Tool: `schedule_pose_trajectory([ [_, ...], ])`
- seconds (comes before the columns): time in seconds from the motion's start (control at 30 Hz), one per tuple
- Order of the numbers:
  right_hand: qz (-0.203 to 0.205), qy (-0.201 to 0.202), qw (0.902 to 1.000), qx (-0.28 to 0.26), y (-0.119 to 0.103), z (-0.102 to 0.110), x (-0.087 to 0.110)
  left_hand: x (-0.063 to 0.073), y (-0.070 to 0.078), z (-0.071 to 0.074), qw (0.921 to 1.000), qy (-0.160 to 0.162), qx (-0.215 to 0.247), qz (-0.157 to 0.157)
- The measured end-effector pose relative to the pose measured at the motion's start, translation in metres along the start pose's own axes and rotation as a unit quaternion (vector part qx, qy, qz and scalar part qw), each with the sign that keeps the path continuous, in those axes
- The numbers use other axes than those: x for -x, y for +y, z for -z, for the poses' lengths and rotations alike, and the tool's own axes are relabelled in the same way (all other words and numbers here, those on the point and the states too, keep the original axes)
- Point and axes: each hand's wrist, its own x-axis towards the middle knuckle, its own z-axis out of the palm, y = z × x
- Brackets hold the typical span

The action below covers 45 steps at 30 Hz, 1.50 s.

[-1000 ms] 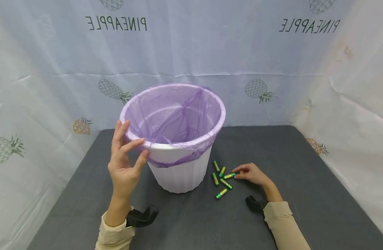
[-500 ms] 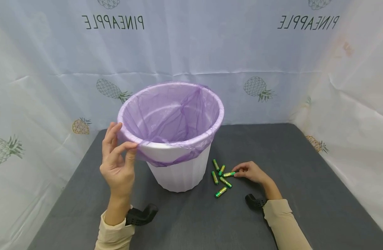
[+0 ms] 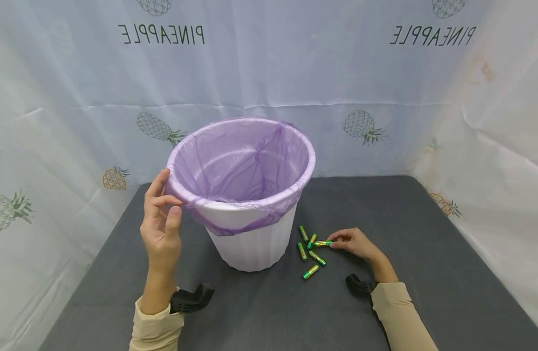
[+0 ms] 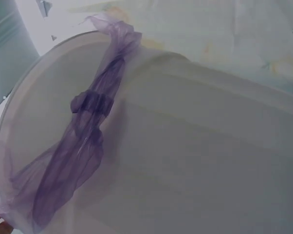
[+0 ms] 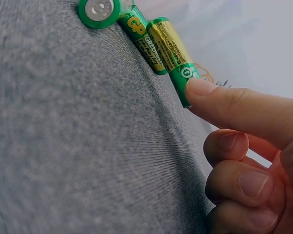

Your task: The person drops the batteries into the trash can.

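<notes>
Bag (image 3: 242, 168) already lines the bin (image 3: 251, 248), your spread left hand (image 3: 160, 233) touching it; your right hand (image 3: 355, 243) pinches one battery (image 3: 322, 243), five others (image 3: 317, 258) still loose inside the table's (image 3: 383, 209) right edge.

Beneath the grip of the right hand (image 3: 354, 242), a dark grey tabletop (image 3: 409, 219) is seen. Beyond the grip, a pale curtain (image 3: 269, 63) is hung, creased horizontally and printed in places. One outlined pineapple (image 3: 359, 124) is printed beyond and slightly right of the grip, its crown pointed downward; a second outlined pineapple (image 3: 154, 126) is shown well to the left. Above these, the word PINEAPPLE (image 3: 433, 35) is printed in mirrored letters, repeated leftward. A yellow pineapple (image 3: 115, 179) is seen far left of the grip, an orange-tinted pineapple (image 3: 441, 204) to its right.
</notes>
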Motion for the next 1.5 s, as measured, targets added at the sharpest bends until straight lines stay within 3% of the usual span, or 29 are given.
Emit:
schedule_pose_trajectory([
  [0.17, -0.014, -0.002, 0.9999, -0.008, -0.001, 0.0, 0.0, 0.002, 0.002, -0.006, 0.9963, 0.052, 0.055, 0.041],
  [0.47, -0.018, -0.001, 0.9998, -0.005, -0.003, -0.001, 0.002, 0.005, 0.003, -0.007, 0.9952, 0.01, 0.029, 0.093],
  [0.67, -0.016, -0.002, 0.9999, -0.001, -0.003, -0.001, 0.0, 0.005, 0.004, -0.004, 0.9959, -0.014, 0.013, 0.088],
  [1.0, 0.028, 0.026, 0.9993, -0.004, -0.009, 0.004, 0.0, 0.005, 0.005, -0.005, 0.9954, -0.017, 0.032, 0.089],
  [1.5, 0.064, 0.048, 0.9967, 0.009, -0.057, 0.021, 0.006, 0.006, 0.004, -0.006, 0.9946, -0.018, 0.041, 0.093],
])
